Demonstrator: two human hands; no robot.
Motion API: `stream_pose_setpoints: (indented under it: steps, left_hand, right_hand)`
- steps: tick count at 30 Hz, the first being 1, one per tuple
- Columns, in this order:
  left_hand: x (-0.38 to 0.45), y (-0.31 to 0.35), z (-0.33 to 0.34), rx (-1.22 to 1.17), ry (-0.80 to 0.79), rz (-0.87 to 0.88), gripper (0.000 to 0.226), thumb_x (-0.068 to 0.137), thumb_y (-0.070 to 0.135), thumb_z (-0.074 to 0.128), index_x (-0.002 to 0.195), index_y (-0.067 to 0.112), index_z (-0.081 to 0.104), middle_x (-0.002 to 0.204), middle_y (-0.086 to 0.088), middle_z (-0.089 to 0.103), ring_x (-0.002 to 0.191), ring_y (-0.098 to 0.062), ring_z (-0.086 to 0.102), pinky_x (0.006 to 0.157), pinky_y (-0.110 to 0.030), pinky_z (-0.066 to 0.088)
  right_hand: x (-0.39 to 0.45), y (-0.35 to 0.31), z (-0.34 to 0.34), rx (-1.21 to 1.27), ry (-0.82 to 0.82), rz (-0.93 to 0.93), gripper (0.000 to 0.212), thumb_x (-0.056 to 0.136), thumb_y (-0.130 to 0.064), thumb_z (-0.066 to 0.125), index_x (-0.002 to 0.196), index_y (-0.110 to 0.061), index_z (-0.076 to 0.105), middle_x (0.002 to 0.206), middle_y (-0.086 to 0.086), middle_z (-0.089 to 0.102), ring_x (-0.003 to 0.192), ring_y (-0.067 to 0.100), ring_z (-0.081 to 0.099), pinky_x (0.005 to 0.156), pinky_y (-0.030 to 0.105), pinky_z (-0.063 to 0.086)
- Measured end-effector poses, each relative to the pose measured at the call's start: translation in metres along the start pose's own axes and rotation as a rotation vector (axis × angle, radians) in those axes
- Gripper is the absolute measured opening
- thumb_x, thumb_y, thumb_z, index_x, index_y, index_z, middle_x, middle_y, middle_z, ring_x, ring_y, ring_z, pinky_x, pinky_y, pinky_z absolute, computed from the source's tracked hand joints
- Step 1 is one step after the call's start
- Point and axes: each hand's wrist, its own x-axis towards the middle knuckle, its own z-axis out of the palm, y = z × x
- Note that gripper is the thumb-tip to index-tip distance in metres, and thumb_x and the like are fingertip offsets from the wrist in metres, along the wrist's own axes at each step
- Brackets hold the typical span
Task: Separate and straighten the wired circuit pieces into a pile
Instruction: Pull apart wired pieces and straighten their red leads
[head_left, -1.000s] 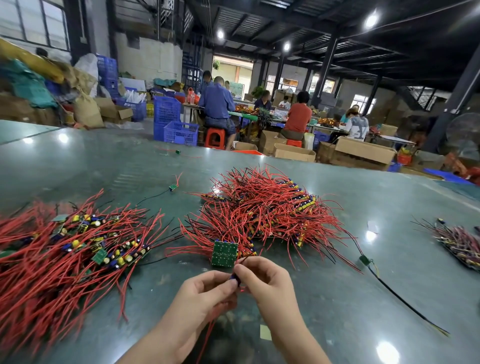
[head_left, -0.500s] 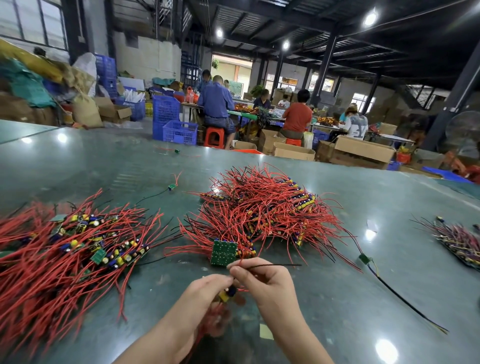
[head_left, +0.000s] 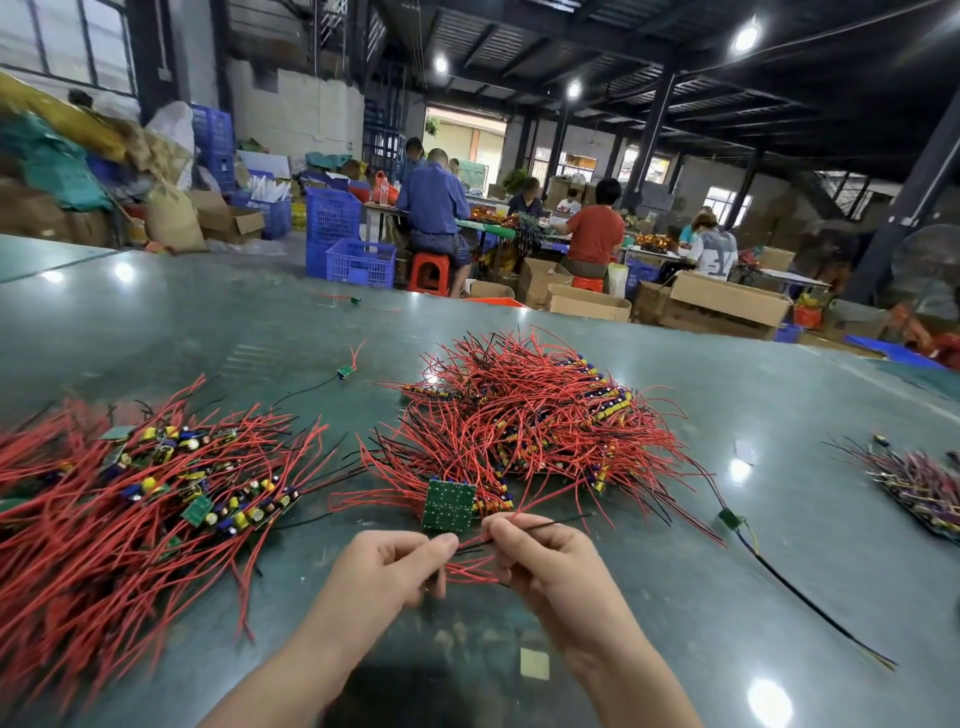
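The left hand pinches a small bunch of thin red wires. The right hand pinches a thin black wire that sticks out to the right. Just past the fingers, a square green circuit board lies at the edge of a tangled red wire pile. Another red pile with yellow and blue parts lies to the left on the shiny dark green surface.
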Motion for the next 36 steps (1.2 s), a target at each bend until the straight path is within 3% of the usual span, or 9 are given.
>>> stream_pose_setpoints:
  steps: [6,15,19,24,27,30,32,34,36]
  left_hand:
    - [0.001,0.002,-0.017,0.327,0.031,0.174,0.048,0.063,0.066,0.050,0.048,0.022,0.060,0.043,0.005,0.038,0.046,-0.009,0.033,0.055,-0.028,0.028]
    - [0.003,0.000,-0.027,0.876,0.315,0.278,0.041,0.075,0.069,0.043,0.058,0.035,0.057,0.047,0.009,0.050,0.052,-0.011,0.044,0.048,-0.021,0.030]
    - [0.006,-0.005,-0.038,0.970,0.350,0.328,0.043,0.072,0.063,0.042,0.045,0.030,0.047,0.037,0.004,0.040,0.045,-0.011,0.042,0.042,-0.021,0.026]
    - [0.010,-0.004,-0.063,1.042,0.646,0.332,0.034,0.079,0.042,0.047,0.053,0.021,0.056,0.038,0.003,0.049,0.037,-0.024,0.052,0.043,-0.015,0.030]
    - [0.014,-0.001,-0.083,1.036,0.940,0.328,0.032,0.081,0.034,0.044,0.090,0.019,0.071,0.060,-0.015,0.064,0.055,-0.035,0.061,0.050,-0.030,0.042]
    - [0.018,-0.004,-0.097,1.098,1.065,0.374,0.052,0.079,0.025,0.047,0.127,0.005,0.053,0.117,-0.024,0.060,0.105,-0.044,0.051,0.085,-0.049,0.041]
    - [0.021,-0.008,-0.093,1.039,0.879,0.491,0.051,0.076,0.009,0.057,0.126,0.002,0.052,0.123,-0.020,0.056,0.112,-0.042,0.049,0.100,-0.044,0.032]
    - [0.021,-0.014,-0.075,0.953,0.444,0.524,0.054,0.069,-0.007,0.064,0.119,0.011,0.060,0.118,-0.006,0.060,0.112,-0.029,0.054,0.103,-0.026,0.028]
    - [0.020,-0.025,-0.054,0.960,0.023,0.507,0.054,0.069,-0.003,0.062,0.115,0.024,0.063,0.119,0.012,0.056,0.117,-0.012,0.050,0.104,-0.014,0.025]
  right_hand:
    - [0.001,-0.010,-0.012,-0.003,0.003,0.015,0.011,0.065,-0.012,0.070,0.068,-0.003,0.075,0.058,0.006,0.064,0.045,0.007,0.051,0.047,0.016,0.046]
    - [0.006,-0.009,-0.024,-0.191,0.211,-0.092,0.010,0.080,-0.012,0.070,0.074,-0.012,0.077,0.063,0.004,0.069,0.049,0.005,0.053,0.051,0.015,0.047]
    - [0.007,-0.011,-0.031,-0.181,0.294,-0.145,0.010,0.082,-0.012,0.068,0.077,-0.012,0.077,0.065,0.005,0.071,0.051,0.005,0.054,0.054,0.016,0.050]
    - [0.008,-0.009,-0.026,-0.190,0.257,-0.217,0.014,0.091,-0.012,0.059,0.090,-0.015,0.073,0.079,0.006,0.074,0.057,0.004,0.057,0.057,0.015,0.050]
    - [0.009,-0.005,-0.023,-0.234,0.264,-0.234,0.018,0.094,-0.013,0.053,0.095,-0.016,0.071,0.080,0.005,0.074,0.057,0.005,0.056,0.059,0.016,0.051]
    - [0.009,-0.003,-0.021,-0.284,0.283,-0.260,0.021,0.094,-0.008,0.051,0.093,-0.015,0.071,0.078,0.004,0.074,0.057,0.006,0.056,0.060,0.017,0.050]
    - [0.010,-0.002,-0.020,-0.290,0.276,-0.265,0.022,0.094,-0.007,0.051,0.092,-0.015,0.071,0.078,0.004,0.074,0.056,0.006,0.056,0.061,0.018,0.050]
    - [0.009,-0.001,-0.018,-0.299,0.263,-0.260,0.024,0.093,-0.006,0.051,0.089,-0.016,0.071,0.078,0.003,0.074,0.057,0.006,0.055,0.060,0.018,0.049]
    - [0.009,0.000,-0.017,-0.316,0.252,-0.261,0.025,0.093,-0.004,0.051,0.088,-0.017,0.072,0.077,0.002,0.074,0.057,0.006,0.055,0.059,0.017,0.049]
